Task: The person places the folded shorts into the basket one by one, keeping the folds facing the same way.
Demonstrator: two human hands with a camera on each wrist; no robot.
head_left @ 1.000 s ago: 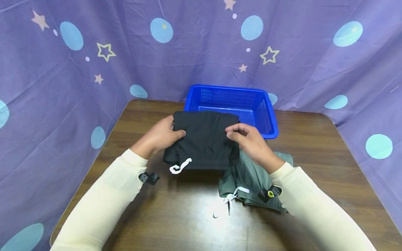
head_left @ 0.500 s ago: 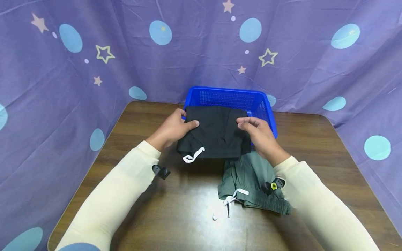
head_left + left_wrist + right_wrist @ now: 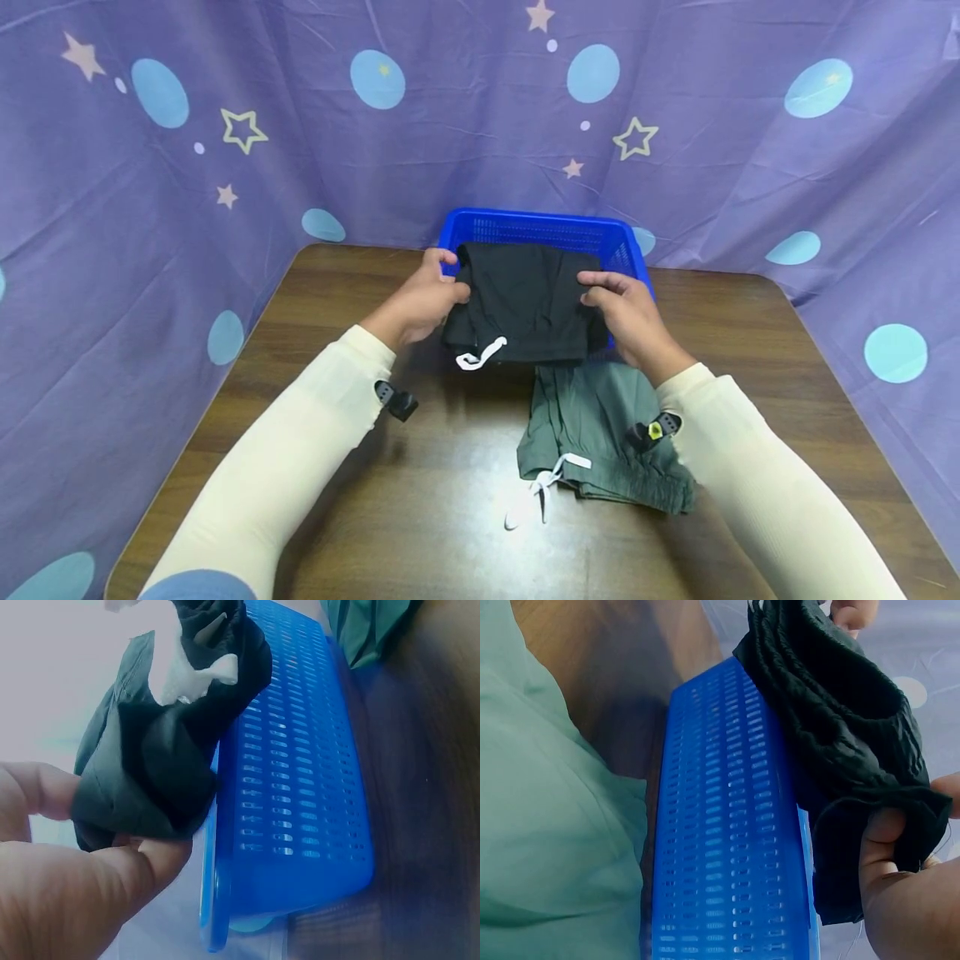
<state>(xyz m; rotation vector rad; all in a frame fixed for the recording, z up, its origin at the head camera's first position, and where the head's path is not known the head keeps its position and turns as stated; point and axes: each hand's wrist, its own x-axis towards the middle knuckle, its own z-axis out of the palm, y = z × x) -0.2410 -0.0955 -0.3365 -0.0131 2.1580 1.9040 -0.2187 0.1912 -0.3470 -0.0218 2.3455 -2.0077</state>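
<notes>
Folded black shorts (image 3: 525,300) with a white drawstring hang over the near rim of a blue plastic basket (image 3: 540,222). My left hand (image 3: 422,298) grips their left edge, thumb on top; in the left wrist view its fingers (image 3: 161,859) curl beneath the cloth. The right hand (image 3: 624,315) pinches the right edge between thumb and fingers, and the right wrist view shows the thumb (image 3: 885,832) against the black folds. Below the right forearm, green shorts (image 3: 600,433) lie folded on the table, their white drawstring (image 3: 551,475) trailing toward the front.
The basket stands at the back of a brown wooden table (image 3: 420,517), close to a purple curtain (image 3: 480,125) with stars and blue dots. In the wrist views the basket's slotted side wall (image 3: 720,825) rises beside the shorts.
Both hands have carried the black shorts forward and to the right, from in front of the basket to over it. The green shorts have stayed in place.
</notes>
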